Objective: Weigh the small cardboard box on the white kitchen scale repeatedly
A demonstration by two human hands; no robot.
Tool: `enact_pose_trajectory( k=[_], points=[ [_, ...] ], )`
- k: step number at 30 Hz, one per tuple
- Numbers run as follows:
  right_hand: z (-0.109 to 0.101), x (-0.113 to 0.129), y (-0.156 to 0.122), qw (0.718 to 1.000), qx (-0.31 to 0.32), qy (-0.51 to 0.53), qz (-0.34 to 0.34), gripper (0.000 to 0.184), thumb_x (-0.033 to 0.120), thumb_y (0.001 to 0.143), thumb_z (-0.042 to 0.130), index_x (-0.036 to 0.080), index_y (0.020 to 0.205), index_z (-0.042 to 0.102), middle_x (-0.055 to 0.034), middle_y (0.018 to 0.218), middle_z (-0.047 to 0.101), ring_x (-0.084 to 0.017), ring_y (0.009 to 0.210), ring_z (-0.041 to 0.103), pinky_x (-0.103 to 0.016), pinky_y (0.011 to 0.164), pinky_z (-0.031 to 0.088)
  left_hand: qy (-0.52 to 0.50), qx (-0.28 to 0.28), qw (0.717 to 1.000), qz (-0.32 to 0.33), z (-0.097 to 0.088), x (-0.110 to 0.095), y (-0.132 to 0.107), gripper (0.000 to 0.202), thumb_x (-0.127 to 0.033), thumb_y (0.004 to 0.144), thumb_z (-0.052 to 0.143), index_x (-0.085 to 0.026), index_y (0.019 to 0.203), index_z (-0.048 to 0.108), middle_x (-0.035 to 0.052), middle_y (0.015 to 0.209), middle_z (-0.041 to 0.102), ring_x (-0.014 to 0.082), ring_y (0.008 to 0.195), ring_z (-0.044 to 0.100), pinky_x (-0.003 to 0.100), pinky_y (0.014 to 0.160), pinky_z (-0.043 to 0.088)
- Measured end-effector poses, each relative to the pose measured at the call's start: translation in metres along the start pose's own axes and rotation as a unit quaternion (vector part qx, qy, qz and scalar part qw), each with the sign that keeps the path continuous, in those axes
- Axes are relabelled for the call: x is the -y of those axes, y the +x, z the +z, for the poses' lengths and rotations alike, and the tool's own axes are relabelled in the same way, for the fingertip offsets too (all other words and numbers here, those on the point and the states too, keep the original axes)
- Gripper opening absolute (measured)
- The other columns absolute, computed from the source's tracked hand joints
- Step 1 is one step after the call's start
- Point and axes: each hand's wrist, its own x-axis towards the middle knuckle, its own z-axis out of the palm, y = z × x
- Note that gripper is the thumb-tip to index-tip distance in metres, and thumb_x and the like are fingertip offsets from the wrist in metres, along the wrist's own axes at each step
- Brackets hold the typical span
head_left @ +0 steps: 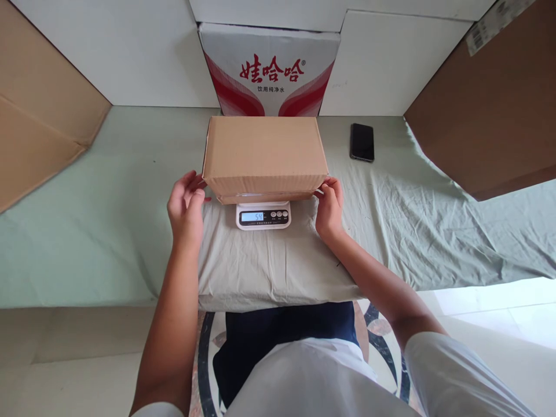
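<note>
Nearest: white scale (pixel 263 223), display seemingly 54, button lettering too small. Your left hand (pixel 187 202) is loosely parted at the left corner of the plain cardboard box (pixel 266 147) atop it; your right hand (pixel 329 205) curls at the right corner, grip unclear. Beyond: black phone (pixel 362 142); carton (pixel 271 43) printed 娃哈哈®, 饮用纯净水; barcode label (pixel 495 24), right.

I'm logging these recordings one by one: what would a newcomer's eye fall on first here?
First, the brown cardboard box mid-frame on a white digital scale, with the left hand and right hand at its two ends. Just behind it stands a white carton with bold red Chinese lettering. A black smartphone lies on the pale green cloth, to the right.
</note>
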Motion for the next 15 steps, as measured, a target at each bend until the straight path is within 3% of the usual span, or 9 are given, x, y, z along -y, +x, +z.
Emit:
enact_pose_trajectory(
  k=[7, 15],
  points=[
    [-0.0024, 0.0025, -0.0024, 0.997, 0.052, -0.014, -0.060, 0.027, 0.057, 0.095, 0.062, 0.035, 0.111, 0.065, -0.0017, 0.126, 0.072, -0.023, 0.123, 0.068, -0.045, 0.113, 0.058, 0.014, 0.058, 0.998, 0.010, 0.0030, -0.0015, -0.0025, 0.074, -0.070, 0.079, 0.086, -0.029, 0.139, 0.072, 0.0145, 0.150, 0.073, 0.0367, 0.147, 0.069, 0.051, 0.124, 0.059],
    [-0.0042, 0.0016, -0.0069, 0.988, 0.138, -0.017, -0.071, 0.052, 0.072, 0.094, 0.065, 0.038, 0.132, 0.068, -0.0041, 0.147, 0.074, -0.030, 0.147, 0.066, -0.054, 0.133, 0.051, 0.009, 0.106, 0.994, 0.041, 0.0030, -0.0017, -0.0053, 0.070, -0.067, 0.084, 0.087, -0.024, 0.137, 0.075, 0.0176, 0.149, 0.074, 0.0378, 0.150, 0.068, 0.053, 0.131, 0.054]
  ],
)
